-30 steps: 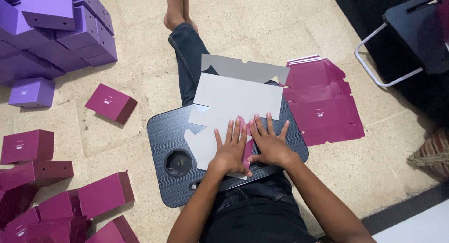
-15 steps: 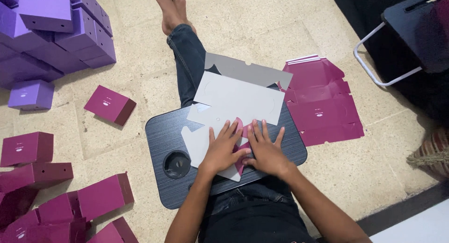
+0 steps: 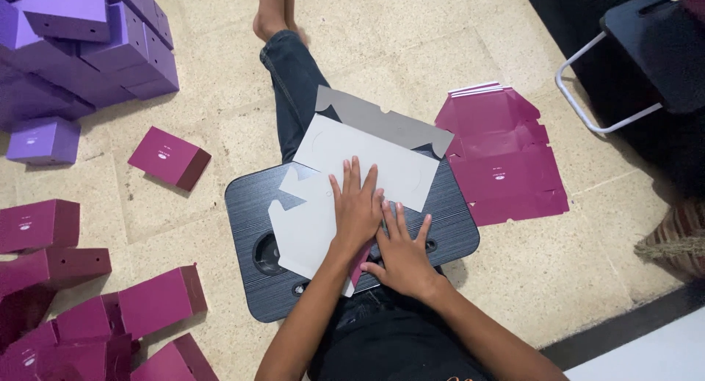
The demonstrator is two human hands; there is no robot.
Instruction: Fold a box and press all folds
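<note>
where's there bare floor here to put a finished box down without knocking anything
Bare tile lies between the outstretched leg and the flat magenta sheets, and again below those sheets toward the lap tray. A smaller gap sits between the lone magenta box and the tray. The left side is crowded: purple boxes above, magenta boxes below.

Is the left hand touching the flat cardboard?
Touching. The head view shows the left hand pressed flat on the flat cardboard, with no gap.

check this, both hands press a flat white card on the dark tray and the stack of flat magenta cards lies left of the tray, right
Not quite. In the head view the stack of flat magenta cards lies right of the tray, not left. Both the left hand and right hand do press the white card.
</note>
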